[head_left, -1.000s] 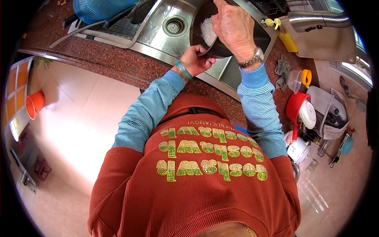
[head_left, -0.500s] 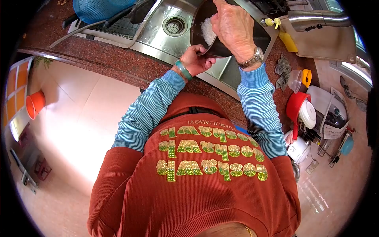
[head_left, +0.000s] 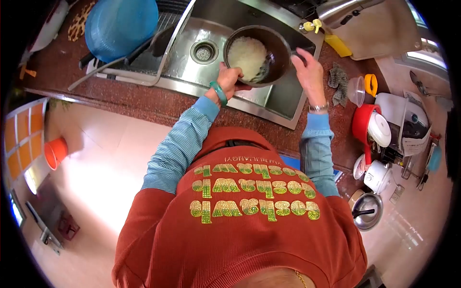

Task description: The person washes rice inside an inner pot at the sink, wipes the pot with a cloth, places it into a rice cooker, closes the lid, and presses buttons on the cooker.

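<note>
The sink [head_left: 189, 67] lies beneath the pot [head_left: 278, 54], whose mouth faces up; take it as the clock's centre. Inside, toward 9 o'clock, sits a bed of white grains [head_left: 246, 55]. The right hand [head_left: 310, 77] hangs near the pot at 4 o'clock, thumb and forefinger apart; the left hand [head_left: 227, 79] is clamped on it at 8 o'clock. Outside, at 9 o'clock, is the drain [head_left: 204, 52].

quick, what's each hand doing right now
Left hand: closed on the rim of the dark bowl.
Right hand: open, close beside the bowl; whether it touches can't be told.
</note>
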The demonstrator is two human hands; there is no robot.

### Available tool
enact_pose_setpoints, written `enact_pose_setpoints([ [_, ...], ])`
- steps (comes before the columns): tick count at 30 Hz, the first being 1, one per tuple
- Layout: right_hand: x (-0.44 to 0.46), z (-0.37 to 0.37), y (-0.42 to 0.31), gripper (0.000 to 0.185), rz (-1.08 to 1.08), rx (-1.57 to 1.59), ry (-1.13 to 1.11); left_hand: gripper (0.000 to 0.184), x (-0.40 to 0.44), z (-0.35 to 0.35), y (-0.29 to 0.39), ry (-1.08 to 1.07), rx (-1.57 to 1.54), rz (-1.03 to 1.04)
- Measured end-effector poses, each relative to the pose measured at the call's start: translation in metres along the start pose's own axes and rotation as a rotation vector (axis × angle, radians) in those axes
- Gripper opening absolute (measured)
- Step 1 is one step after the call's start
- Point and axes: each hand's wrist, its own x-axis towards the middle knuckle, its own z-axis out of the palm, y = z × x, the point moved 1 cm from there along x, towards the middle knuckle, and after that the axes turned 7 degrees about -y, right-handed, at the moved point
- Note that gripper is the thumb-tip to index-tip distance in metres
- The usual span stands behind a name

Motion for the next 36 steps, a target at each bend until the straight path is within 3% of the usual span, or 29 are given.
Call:
enact_pose_setpoints([
  [3, -0.015, 0.004, 0.025, 0.026, 0.019, 0.134, 0.070, 0.057, 0.004, 0.000, 0.007, 0.049, 0.236, 0.035],
  [6, -0.001, 0.008, -0.021, 0.019, -0.025, 0.204, 0.008, 0.054, 0.007, 0.013, 0.010, 0.058, 0.260, 0.040],
  [10, 0.057, 0.019, -0.107, 0.030, -0.383, 0.106, 0.180, 0.039, 0.009, 0.031, 0.019, -0.044, 0.245, 0.036],
  [13, 0.097, 0.025, -0.163, 0.034, -0.687, 0.002, 0.329, 0.038, 0.016, 0.040, 0.022, -0.078, 0.276, 0.041],
  [16, 0.122, 0.043, -0.177, 0.017, -0.603, -0.251, 0.143, 0.038, 0.024, 0.047, 0.024, -0.079, 0.242, 0.045],
  [18, 0.120, 0.051, -0.176, 0.009, -0.578, -0.305, 0.191, 0.032, 0.030, 0.042, 0.025, -0.141, 0.144, 0.083],
  [20, 0.114, 0.054, -0.175, 0.008, -0.543, -0.326, 0.220, 0.025, 0.037, 0.031, 0.023, -0.226, 0.100, 0.078],
  [25, 0.085, 0.068, -0.169, 0.012, -0.472, -0.231, 0.239, 0.026, 0.047, 0.013, 0.021, -0.358, 0.004, 0.068],
  [28, 0.072, 0.073, -0.162, 0.016, -0.482, -0.153, 0.266, 0.027, 0.059, 0.005, 0.019, -0.419, 0.162, 0.104],
  [31, 0.064, 0.066, -0.158, 0.014, -0.459, -0.103, 0.232, 0.028, 0.072, -0.008, 0.017, -0.521, 0.618, 0.230],
  [34, 0.038, 0.052, -0.145, 0.028, -0.449, 0.002, 0.157, 0.029, 0.075, -0.016, 0.012, -0.568, 1.009, 0.364],
  [36, 0.008, 0.042, -0.124, 0.026, -0.434, 0.283, 0.228, 0.022, 0.072, -0.012, 0.007, -0.517, 0.880, 0.376],
])
